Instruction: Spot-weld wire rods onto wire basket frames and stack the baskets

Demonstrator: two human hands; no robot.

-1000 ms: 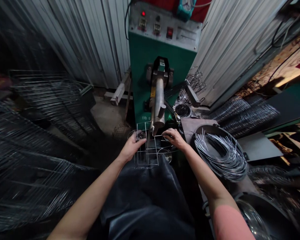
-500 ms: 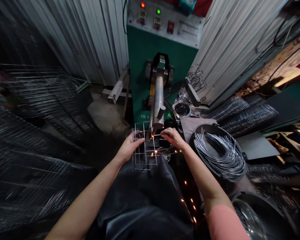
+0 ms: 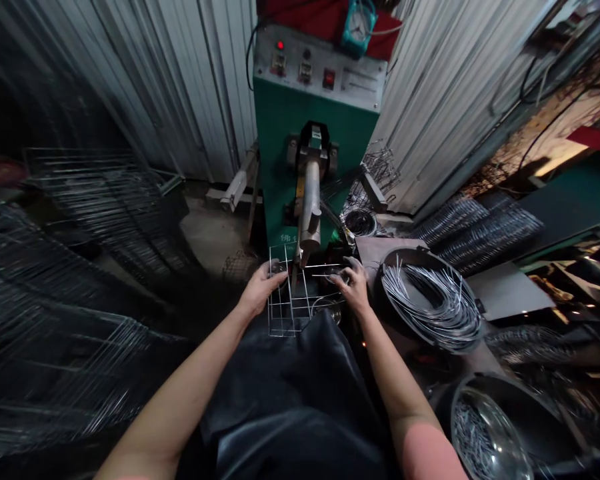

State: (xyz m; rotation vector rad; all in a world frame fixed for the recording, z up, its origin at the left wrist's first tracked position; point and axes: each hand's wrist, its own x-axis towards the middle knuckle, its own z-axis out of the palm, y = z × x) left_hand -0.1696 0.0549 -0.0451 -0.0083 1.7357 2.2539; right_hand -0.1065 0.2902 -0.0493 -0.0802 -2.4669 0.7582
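My left hand (image 3: 259,288) is closed on the left side of a small wire rack (image 3: 291,303), thumb along its upper part. The rack's upper edge sits at the electrode tip of a green spot welder (image 3: 310,230). To the right, my right hand (image 3: 354,283) has its fingers bent round the right end of a thin metal wire (image 3: 323,275). That wire runs leftward, just below another bright wire near the electrode. A black apron (image 3: 300,393) covers my lap under the rack.
A round pan (image 3: 386,297) of curved wires stands at my right, with a metal bowl (image 3: 510,427) of short metal pieces nearer me. Wire racks (image 3: 100,200) are stacked at left. A teal clock (image 3: 357,30) rests on the welder.
The sparks at the electrode are gone, and the welder's green light is off. My right hand has shifted slightly right and down, with its fingers turned. The view has tilted up a little.
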